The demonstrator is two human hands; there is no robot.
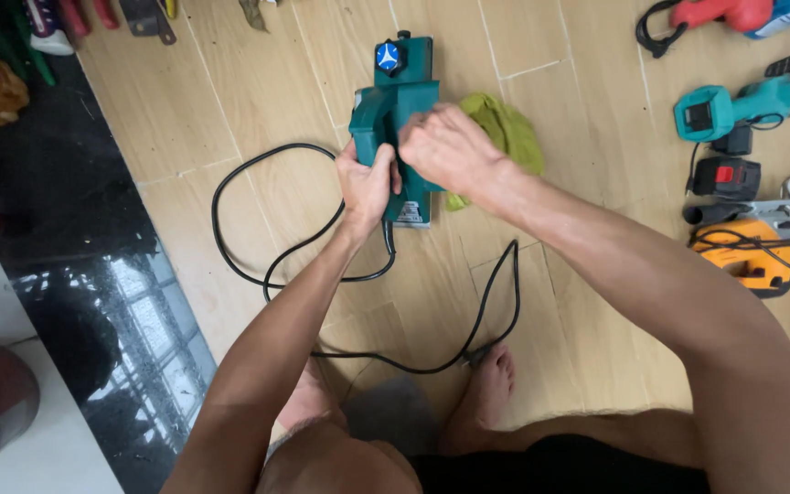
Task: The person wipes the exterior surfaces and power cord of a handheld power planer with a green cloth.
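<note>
Squatting on the wood floor (pixel 258 82) with the green electric planer (pixel 401 101) lying flat in front of me at 12 o'clock, probably so it sits steady while I handle it. My left hand (pixel 368 183) is wrapped around the rear of the handle, fingers curled tight on it, thumb up along the side. My right hand (pixel 450 146) sits on top of the body, fingers bent and pressed down against the housing; can't tell if they're pinching anything underneath. A green rag (pixel 509 128) is tucked just beside the planer at 1 o'clock. The black cord (pixel 267 210) loops out toward 9 and back past my foot. Other power tools are parked over at 3 o'clock, well apart.
</note>
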